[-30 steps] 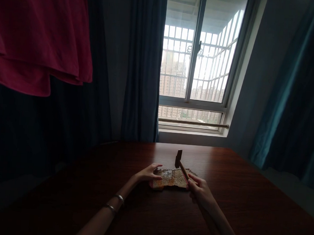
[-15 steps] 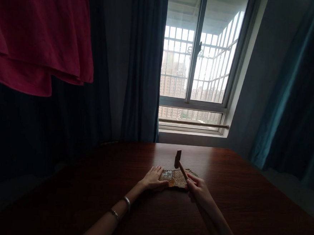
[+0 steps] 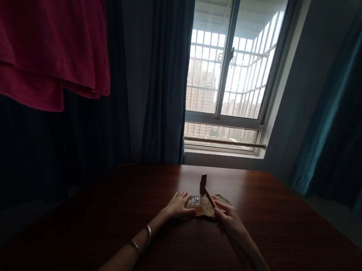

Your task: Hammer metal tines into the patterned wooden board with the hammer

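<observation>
A small pale wooden board (image 3: 206, 207) dotted with holes lies on the dark wooden table (image 3: 173, 242), with a row of thin nails (image 3: 196, 199) standing in it. My left hand (image 3: 179, 205) lies flat on the board's left end, fingers spread. My right hand (image 3: 227, 221) is closed round the wooden handle of a small hammer (image 3: 205, 189). The hammer's dark head hangs just above the nails.
A window (image 3: 230, 73) with a barred balcony stands behind the table, flanked by dark blue curtains (image 3: 166, 76). A red cloth (image 3: 45, 39) hangs at the upper left. Another teal curtain (image 3: 341, 101) hangs at the right.
My left hand slid from a fingertip touch on the board's far left corner to lying flat on its left end. The hammer head has come down a little toward the nails.
</observation>
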The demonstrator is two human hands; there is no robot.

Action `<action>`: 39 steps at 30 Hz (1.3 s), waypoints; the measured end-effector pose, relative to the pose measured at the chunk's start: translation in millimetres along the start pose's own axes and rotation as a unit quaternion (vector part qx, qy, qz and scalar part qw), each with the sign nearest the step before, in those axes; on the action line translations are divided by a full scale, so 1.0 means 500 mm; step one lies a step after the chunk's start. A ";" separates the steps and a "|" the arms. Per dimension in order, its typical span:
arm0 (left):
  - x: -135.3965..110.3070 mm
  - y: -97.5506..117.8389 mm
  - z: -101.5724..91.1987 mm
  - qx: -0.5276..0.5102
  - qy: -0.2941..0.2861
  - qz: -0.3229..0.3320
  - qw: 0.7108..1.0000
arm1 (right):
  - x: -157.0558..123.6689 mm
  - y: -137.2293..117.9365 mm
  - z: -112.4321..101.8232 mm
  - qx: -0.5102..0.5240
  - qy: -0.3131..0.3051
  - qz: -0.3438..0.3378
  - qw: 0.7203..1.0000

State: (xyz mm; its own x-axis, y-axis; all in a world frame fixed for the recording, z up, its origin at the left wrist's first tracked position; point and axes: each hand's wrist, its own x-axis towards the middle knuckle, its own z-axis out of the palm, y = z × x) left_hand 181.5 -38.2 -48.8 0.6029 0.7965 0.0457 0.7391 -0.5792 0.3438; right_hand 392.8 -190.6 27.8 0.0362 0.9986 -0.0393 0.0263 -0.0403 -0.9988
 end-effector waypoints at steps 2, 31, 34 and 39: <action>-0.001 0.001 -0.001 0.005 0.000 -0.001 1.000 | 0.000 0.001 0.000 -0.005 -0.001 0.008 1.000; -0.002 0.005 0.001 0.026 0.016 0.007 1.000 | 0.001 0.017 0.021 0.017 -0.011 -0.002 1.000; -0.002 0.006 0.001 0.028 0.017 0.008 0.999 | -0.002 0.006 0.022 0.017 -0.011 -0.021 1.000; -0.001 0.005 0.002 0.029 0.016 0.005 0.999 | 0.000 0.012 0.024 0.022 -0.009 0.005 1.000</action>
State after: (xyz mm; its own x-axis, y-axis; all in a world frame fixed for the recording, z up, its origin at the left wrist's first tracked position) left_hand 183.2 -40.1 -49.2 0.6016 0.7949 0.0791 0.7497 -0.5960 0.2875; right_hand 380.9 -190.7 21.4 0.0175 0.9986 -0.0495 -0.0172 -0.0492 -0.9986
